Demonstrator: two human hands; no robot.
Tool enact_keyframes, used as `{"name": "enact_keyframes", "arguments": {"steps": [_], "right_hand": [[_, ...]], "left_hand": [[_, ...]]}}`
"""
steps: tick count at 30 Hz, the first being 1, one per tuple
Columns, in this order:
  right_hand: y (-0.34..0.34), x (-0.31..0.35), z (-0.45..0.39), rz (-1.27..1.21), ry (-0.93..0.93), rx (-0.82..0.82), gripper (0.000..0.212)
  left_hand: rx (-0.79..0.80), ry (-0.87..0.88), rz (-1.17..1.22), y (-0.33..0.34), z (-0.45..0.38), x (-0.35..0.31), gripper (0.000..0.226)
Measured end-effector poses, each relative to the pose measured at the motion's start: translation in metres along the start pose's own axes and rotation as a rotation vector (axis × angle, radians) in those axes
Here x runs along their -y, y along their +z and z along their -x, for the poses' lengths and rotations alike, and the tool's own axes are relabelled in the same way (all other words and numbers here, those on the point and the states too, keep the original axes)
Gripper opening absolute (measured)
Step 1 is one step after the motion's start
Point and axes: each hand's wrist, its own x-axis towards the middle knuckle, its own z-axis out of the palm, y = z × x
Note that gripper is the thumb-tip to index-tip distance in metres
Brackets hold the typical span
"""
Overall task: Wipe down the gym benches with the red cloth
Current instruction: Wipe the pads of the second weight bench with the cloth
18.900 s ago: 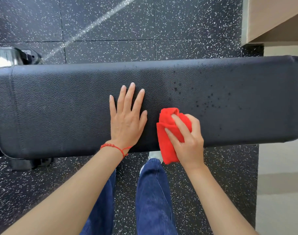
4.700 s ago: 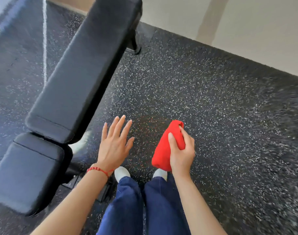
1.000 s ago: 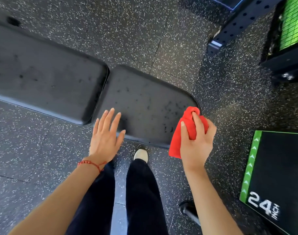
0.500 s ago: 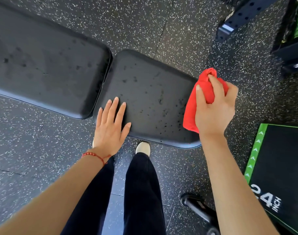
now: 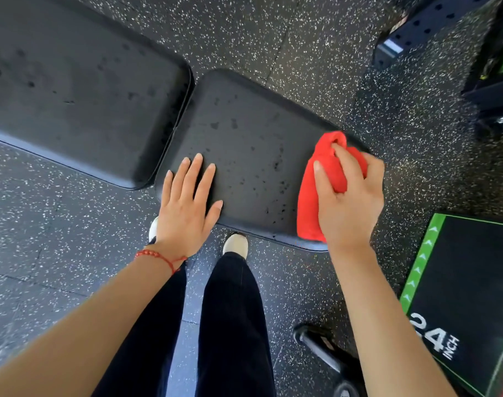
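A black padded bench lies across the head view in two parts: a long back pad (image 5: pixel 72 90) at the left and a shorter seat pad (image 5: pixel 244 156) in the middle, both speckled with dark drops. My left hand (image 5: pixel 187 207) rests flat on the seat pad's near left corner, fingers straight. My right hand (image 5: pixel 347 202) grips the bunched red cloth (image 5: pixel 316 196) and presses it on the seat pad's right end.
A black box with green trim marked "24 INCH" (image 5: pixel 459 296) stands at the right. A dark perforated frame (image 5: pixel 425 27) and green-lit equipment (image 5: pixel 502 53) are at the top right. A wheeled bench foot (image 5: pixel 324 351) lies by my right leg. Speckled rubber floor (image 5: pixel 58 239) surrounds everything.
My right hand has come down from above the floor beside the bench and set the red cloth on the seat pad's right end. My left hand stays flat on the pad.
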Motion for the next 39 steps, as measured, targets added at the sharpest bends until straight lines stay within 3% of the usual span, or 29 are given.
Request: {"name": "enact_keyframes", "arguments": {"steps": [7, 17, 29, 39], "right_hand": [[0.016, 0.015, -0.039, -0.038, 0.034, -0.056, 0.035], [0.028, 0.03, 0.064, -0.032, -0.041, 0.045, 0.032], [0.065, 0.059, -0.031, -0.078, 0.029, -0.005, 0.035], [0.067, 0.067, 0.062, -0.065, 0.03, 0.051, 0.037]], "left_hand": [[-0.013, 0.0, -0.004, 0.002, -0.001, 0.001, 0.056], [0.013, 0.018, 0.059, -0.001, 0.001, 0.006, 0.055], [0.04, 0.035, 0.101, -0.007, -0.001, 0.028, 0.057], [0.089, 0.108, 0.154, -0.015, -0.003, 0.041, 0.053]]}}
